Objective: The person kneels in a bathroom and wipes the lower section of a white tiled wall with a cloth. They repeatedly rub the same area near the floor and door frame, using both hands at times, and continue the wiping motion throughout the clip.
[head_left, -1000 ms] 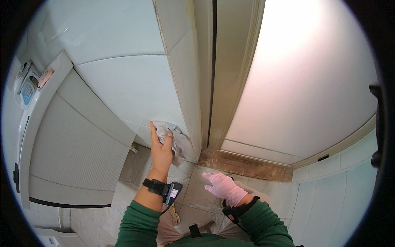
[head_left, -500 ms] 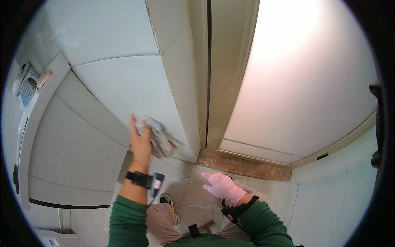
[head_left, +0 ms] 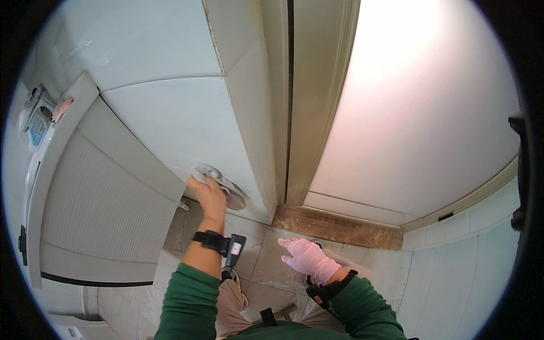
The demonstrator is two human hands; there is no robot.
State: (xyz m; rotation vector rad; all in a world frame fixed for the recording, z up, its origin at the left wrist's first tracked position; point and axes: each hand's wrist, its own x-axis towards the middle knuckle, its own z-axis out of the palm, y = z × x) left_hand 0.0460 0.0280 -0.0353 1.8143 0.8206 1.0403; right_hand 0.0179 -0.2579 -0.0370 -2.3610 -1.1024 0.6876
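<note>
A crumpled grey-white cloth (head_left: pixel 233 194) is gripped in my bare left hand (head_left: pixel 208 192), pressed against the lower part of the white tiled wall (head_left: pixel 187 122). The cloth's outer end is slightly smeared by motion. My right hand (head_left: pixel 309 258), in a pink glove, hangs over the floor in front of my legs. Its index finger and thumb stretch out to the left, the other fingers look partly bent, and it holds nothing. Both wrists carry black straps with small devices.
A white washing machine (head_left: pixel 107 198) with a ribbed side stands at the left. On its top are a detergent bottle (head_left: pixel 37 127) and a pink brush (head_left: pixel 61 110). A frosted door (head_left: pixel 419 113) in a beige frame rises at the right above a brown stone sill (head_left: pixel 340 228).
My left hand and forearm have shifted right and slightly down along the wall, with the cloth still in the hand. The right hand has hardly moved.
</note>
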